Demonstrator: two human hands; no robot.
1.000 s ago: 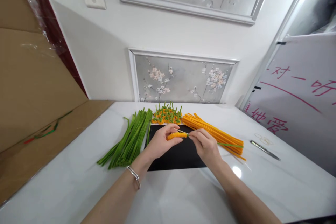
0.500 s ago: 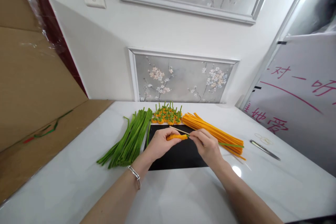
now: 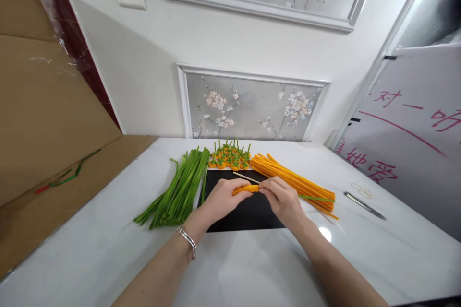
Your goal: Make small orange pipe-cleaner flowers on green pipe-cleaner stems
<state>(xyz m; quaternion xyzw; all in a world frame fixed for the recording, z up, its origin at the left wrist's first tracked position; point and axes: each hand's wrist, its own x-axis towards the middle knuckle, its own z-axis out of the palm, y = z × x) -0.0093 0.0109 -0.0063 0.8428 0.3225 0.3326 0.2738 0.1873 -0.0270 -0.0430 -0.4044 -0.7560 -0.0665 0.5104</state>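
My left hand (image 3: 226, 197) is closed round a coil of orange pipe cleaner (image 3: 246, 189), held above a black mat (image 3: 237, 218). The fingers of my right hand (image 3: 281, 196) pinch at the coil's right end. A thin wooden stick (image 3: 245, 177) runs behind the coil toward my right hand; whether the hand grips it I cannot tell. From behind that hand a green pipe cleaner (image 3: 317, 198) sticks out to the right, over the bundle of orange pipe cleaners (image 3: 295, 180). My fingertips hide the place where coil and right hand meet.
Left of the mat lies a bundle of green pipe cleaners (image 3: 180, 189). Several small orange pumpkin shapes with green stems (image 3: 230, 157) stand behind the mat. Tweezers (image 3: 365, 205) and clear rubber bands (image 3: 363, 190) lie at right. Cardboard (image 3: 54, 163) borders the white table (image 3: 108, 254).
The orange coil has shifted slightly right in my fingers, and my right hand is closer against its end. The green tip that showed there is now hidden.
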